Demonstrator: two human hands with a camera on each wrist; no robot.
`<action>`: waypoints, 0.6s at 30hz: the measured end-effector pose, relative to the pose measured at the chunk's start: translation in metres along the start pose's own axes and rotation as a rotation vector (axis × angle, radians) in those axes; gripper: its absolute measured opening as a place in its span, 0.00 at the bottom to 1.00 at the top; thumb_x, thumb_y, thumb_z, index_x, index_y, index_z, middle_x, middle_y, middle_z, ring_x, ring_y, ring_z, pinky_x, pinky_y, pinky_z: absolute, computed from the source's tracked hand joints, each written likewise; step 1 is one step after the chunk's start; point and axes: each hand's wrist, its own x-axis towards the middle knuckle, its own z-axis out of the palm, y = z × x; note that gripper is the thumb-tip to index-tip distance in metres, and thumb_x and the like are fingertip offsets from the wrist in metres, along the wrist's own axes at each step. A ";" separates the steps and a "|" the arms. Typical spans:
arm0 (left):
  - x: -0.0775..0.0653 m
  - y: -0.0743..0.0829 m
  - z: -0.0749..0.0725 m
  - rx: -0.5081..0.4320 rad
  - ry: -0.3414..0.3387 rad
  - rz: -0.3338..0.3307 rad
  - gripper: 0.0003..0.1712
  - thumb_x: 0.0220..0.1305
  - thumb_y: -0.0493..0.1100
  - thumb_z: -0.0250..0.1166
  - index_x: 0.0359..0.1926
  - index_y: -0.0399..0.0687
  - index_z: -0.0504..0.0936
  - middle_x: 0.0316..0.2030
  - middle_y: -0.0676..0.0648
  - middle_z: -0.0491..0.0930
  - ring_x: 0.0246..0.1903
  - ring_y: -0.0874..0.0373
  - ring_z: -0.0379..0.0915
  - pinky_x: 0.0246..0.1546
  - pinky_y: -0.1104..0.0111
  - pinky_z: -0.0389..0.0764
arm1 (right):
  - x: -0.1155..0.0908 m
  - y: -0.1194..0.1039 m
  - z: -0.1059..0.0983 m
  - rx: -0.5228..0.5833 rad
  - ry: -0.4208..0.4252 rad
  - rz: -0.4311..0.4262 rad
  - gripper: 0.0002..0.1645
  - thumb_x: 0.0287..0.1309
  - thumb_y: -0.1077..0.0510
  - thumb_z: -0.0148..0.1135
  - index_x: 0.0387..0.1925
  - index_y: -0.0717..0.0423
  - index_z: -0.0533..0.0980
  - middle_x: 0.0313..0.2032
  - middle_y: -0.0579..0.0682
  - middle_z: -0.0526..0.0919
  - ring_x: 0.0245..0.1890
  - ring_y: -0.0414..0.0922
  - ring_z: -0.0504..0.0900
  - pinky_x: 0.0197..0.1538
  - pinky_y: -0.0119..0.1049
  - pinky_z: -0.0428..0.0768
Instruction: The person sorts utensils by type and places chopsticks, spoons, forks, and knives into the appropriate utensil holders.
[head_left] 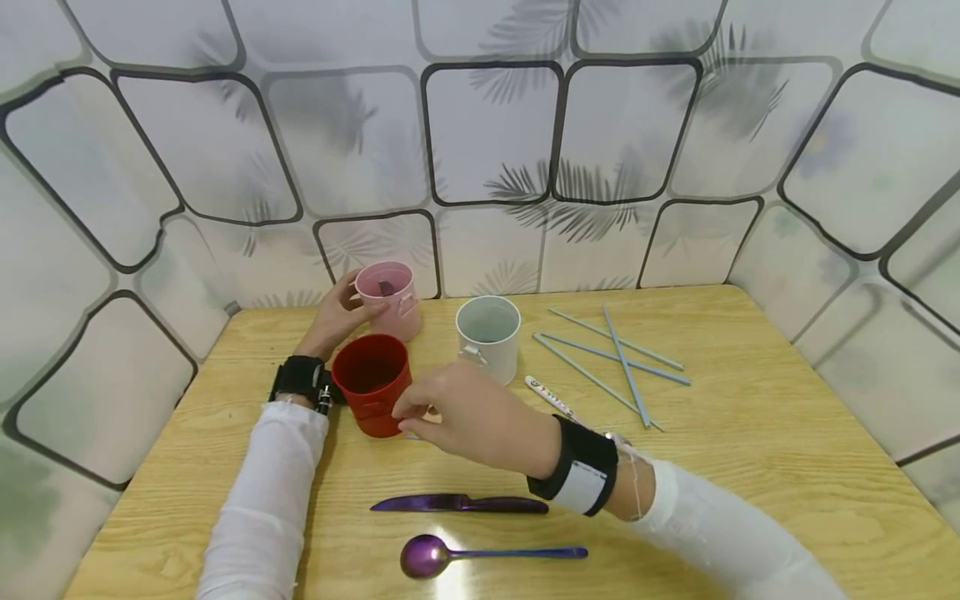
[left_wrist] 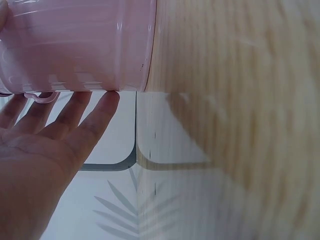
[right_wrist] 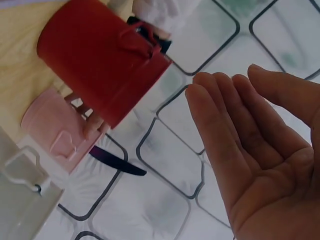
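Observation:
At the back left, my left hand (head_left: pixel 341 317) holds a pink pail (head_left: pixel 396 321) from its left, thumb across the front and fingers behind. In the left wrist view the fingers (left_wrist: pixel 75 112) touch the pail's side. A dark purple blade (right_wrist: pixel 117 161) sticks out of the pink pail's mouth in the right wrist view. My right hand (head_left: pixel 472 417) hovers at the front right of a red pail (head_left: pixel 375 408), overlapping its edge in the head view. Its fingers are loosely bent, and the right wrist view shows nothing in the palm (right_wrist: pixel 275 190).
A white pail (head_left: pixel 498 354) stands right of the red one. Several pale green and blue sticks (head_left: pixel 630 367) lie crossed at the right. A utensil with a patterned white handle (head_left: pixel 551 396) runs under my right wrist. A purple knife (head_left: pixel 457 503) and spoon (head_left: pixel 427 557) lie in front.

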 end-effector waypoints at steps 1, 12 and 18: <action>0.000 0.000 0.000 0.005 0.000 -0.001 0.45 0.67 0.38 0.69 0.79 0.44 0.58 0.73 0.34 0.65 0.68 0.35 0.65 0.55 0.63 0.75 | -0.002 -0.002 0.002 -0.007 -0.019 0.006 0.05 0.64 0.61 0.71 0.41 0.53 0.88 0.37 0.43 0.89 0.35 0.34 0.82 0.41 0.21 0.77; 0.001 -0.002 -0.001 0.005 0.001 0.010 0.45 0.66 0.38 0.70 0.79 0.43 0.58 0.72 0.33 0.66 0.68 0.34 0.66 0.56 0.62 0.75 | -0.014 0.001 0.039 -0.090 -0.268 0.080 0.03 0.64 0.60 0.70 0.37 0.52 0.88 0.32 0.39 0.87 0.32 0.31 0.79 0.41 0.22 0.76; 0.000 0.000 0.000 0.004 0.000 0.002 0.45 0.66 0.38 0.70 0.79 0.43 0.59 0.72 0.34 0.66 0.68 0.35 0.66 0.59 0.58 0.74 | -0.017 0.008 0.055 -0.054 -0.352 0.136 0.05 0.63 0.59 0.71 0.40 0.52 0.88 0.34 0.38 0.88 0.33 0.28 0.79 0.40 0.21 0.76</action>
